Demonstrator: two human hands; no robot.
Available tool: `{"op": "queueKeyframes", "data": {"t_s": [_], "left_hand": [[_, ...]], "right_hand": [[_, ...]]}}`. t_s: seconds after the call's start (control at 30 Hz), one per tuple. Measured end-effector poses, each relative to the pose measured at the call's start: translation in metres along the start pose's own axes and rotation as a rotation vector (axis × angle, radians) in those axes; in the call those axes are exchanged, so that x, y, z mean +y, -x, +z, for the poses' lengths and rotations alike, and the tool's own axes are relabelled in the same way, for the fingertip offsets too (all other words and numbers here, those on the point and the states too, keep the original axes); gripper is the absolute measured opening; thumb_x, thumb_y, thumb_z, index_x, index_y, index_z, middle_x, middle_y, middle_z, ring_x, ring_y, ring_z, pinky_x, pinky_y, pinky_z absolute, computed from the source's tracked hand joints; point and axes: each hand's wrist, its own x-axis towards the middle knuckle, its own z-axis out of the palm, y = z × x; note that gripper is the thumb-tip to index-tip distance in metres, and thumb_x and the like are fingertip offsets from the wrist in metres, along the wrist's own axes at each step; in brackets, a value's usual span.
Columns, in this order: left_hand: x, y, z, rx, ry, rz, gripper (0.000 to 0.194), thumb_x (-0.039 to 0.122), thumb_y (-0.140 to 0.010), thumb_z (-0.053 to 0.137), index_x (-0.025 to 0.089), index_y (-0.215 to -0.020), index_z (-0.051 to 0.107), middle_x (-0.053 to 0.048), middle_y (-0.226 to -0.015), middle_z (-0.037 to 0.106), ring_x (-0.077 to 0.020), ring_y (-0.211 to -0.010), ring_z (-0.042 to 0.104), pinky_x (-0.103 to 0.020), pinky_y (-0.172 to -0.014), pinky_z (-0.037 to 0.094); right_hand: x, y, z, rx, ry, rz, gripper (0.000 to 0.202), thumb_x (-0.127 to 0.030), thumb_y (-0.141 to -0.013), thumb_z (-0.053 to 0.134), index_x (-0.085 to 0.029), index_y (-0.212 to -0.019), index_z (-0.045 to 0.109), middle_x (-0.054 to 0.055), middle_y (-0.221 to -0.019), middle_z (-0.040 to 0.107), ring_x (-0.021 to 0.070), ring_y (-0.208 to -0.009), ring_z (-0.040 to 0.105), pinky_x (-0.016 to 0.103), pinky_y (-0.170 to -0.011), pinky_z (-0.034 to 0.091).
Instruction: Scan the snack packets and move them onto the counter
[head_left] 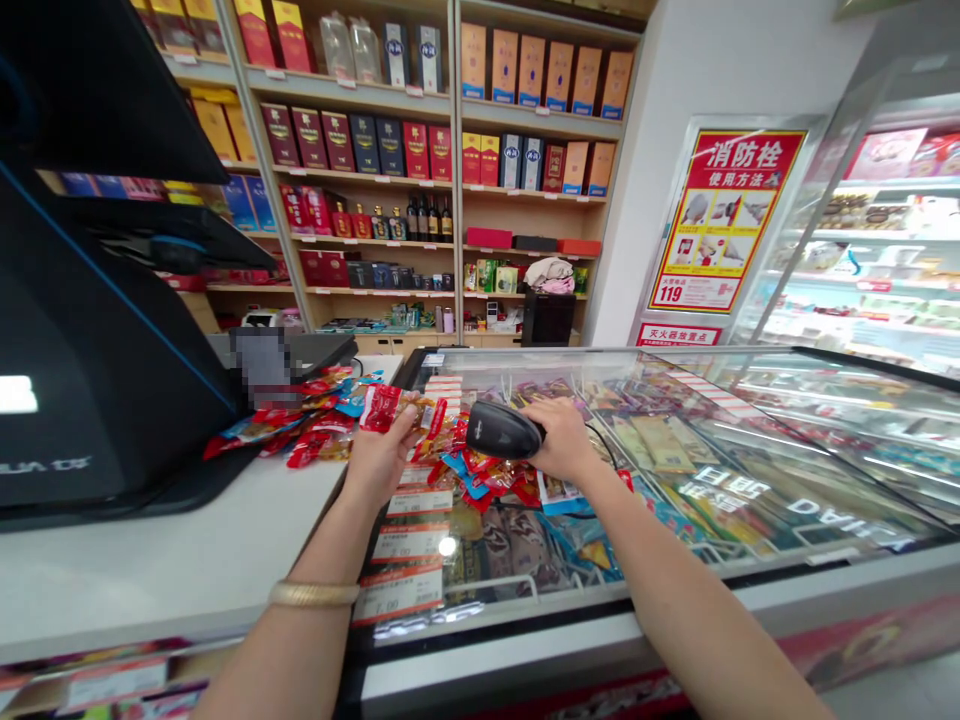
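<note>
Pinched in my left hand (382, 462) is a small red snack packet (384, 408) with a clear part and a barcode label at its right end. My right hand (564, 438) grips a black barcode scanner (504, 430), whose head points left at the packet, a short gap apart. The scanner's handle is mostly hidden by my fingers. Beneath the scanner, a pile of red and blue snack packets (487, 482) lies on the freezer's glass top. Another heap of similar packets (319, 425) rests on the white counter, left of my left hand.
A black checkout terminal (112, 330) stands on the white counter (247, 545) at left. The glass-topped freezer (495, 685) extends right, with price labels (409, 545) along its left side. Shelves of boxed bottles (360, 140) line the back wall. A cable (604, 445) runs behind my right hand.
</note>
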Motion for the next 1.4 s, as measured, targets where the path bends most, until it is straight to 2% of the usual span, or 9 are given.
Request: {"op": "queueKeyframes", "data": {"t_s": [0.37,0.57,0.7,0.83,0.93,1.03,1.13,1.27,1.4], "left_hand": [[-0.005,0.0,0.002,0.017,-0.057,0.027,0.046,0.028,-0.055,0.094,0.016,-0.094,0.072,-0.007,-0.096,0.076,-0.0194,-0.084,0.072,-0.029,-0.073,0.058],[-0.023,-0.002,0.005,0.046,-0.557,0.258,0.027,0.031,-0.06,0.088,0.018,-0.081,0.076,-0.008,-0.082,0.077,-0.0275,-0.084,0.072,-0.044,-0.088,0.057],[-0.036,-0.002,0.009,-0.227,-0.871,0.466,0.013,0.03,-0.08,0.071,0.025,-0.088,0.08,-0.009,-0.102,0.078,-0.0298,-0.106,0.069,-0.05,-0.105,0.048],[-0.049,0.001,0.01,-0.566,-1.077,0.431,0.045,0.041,-0.088,0.062,0.026,-0.13,0.069,-0.012,-0.144,0.061,-0.031,-0.137,0.052,-0.054,-0.118,0.033],[-0.052,0.002,0.008,-0.662,-1.147,0.44,0.067,0.05,-0.08,0.072,0.026,-0.142,0.06,-0.014,-0.153,0.052,-0.0344,-0.145,0.041,-0.058,-0.122,0.023],[-0.045,-0.001,0.006,-0.527,-1.128,0.519,0.054,0.043,-0.084,0.067,0.024,-0.135,0.065,-0.015,-0.142,0.061,-0.0335,-0.135,0.052,-0.052,-0.117,0.034],[-0.031,-0.006,-0.003,-0.214,-1.254,0.549,0.042,0.031,-0.083,0.062,0.021,-0.123,0.07,-0.017,-0.126,0.067,-0.0367,-0.121,0.059,-0.055,-0.11,0.038],[-0.012,-0.013,-0.028,0.231,-1.465,0.462,0.047,0.02,-0.076,0.062,0.019,-0.122,0.069,-0.024,-0.125,0.062,-0.0458,-0.126,0.05,-0.069,-0.108,0.028],[-0.007,-0.026,-0.059,0.436,-1.498,0.292,0.045,0.016,-0.065,0.065,0.021,-0.11,0.071,-0.027,-0.133,0.057,-0.0511,-0.136,0.039,-0.076,-0.106,0.018]], "right_hand": [[0.002,0.0,0.001,0.015,0.022,0.035,0.027,-0.033,-0.069,0.07,-0.022,-0.094,0.074,0.007,-0.088,0.077,0.0245,-0.086,0.066,0.033,-0.075,0.037],[0.018,0.003,0.002,0.18,0.047,0.142,0.026,-0.033,-0.069,0.069,-0.021,-0.092,0.073,0.009,-0.091,0.077,0.0268,-0.088,0.068,0.034,-0.078,0.041],[0.031,0.004,0.004,0.254,0.069,0.228,0.03,-0.038,-0.071,0.069,-0.021,-0.095,0.073,0.01,-0.094,0.077,0.0287,-0.089,0.068,0.035,-0.078,0.043],[0.035,0.005,0.005,0.267,0.071,0.242,0.026,-0.035,-0.071,0.068,-0.021,-0.093,0.073,0.01,-0.092,0.077,0.0287,-0.088,0.069,0.035,-0.078,0.044],[0.034,0.005,0.005,0.275,0.078,0.235,0.025,-0.034,-0.07,0.069,-0.022,-0.091,0.073,0.009,-0.09,0.078,0.0281,-0.085,0.069,0.034,-0.076,0.044],[0.033,0.005,0.005,0.287,0.082,0.229,0.027,-0.034,-0.068,0.071,-0.021,-0.092,0.074,0.009,-0.089,0.078,0.0278,-0.084,0.069,0.034,-0.075,0.044],[0.033,0.005,0.006,0.284,0.092,0.234,0.028,-0.034,-0.067,0.071,-0.021,-0.092,0.074,0.009,-0.091,0.078,0.0274,-0.085,0.069,0.034,-0.076,0.044],[0.033,0.005,0.007,0.254,0.09,0.243,0.029,-0.034,-0.069,0.071,-0.022,-0.094,0.074,0.009,-0.096,0.078,0.0278,-0.087,0.069,0.035,-0.078,0.044],[0.032,0.005,0.007,0.228,0.082,0.244,0.03,-0.034,-0.069,0.07,-0.02,-0.096,0.074,0.01,-0.096,0.077,0.0286,-0.088,0.069,0.036,-0.079,0.045]]}}
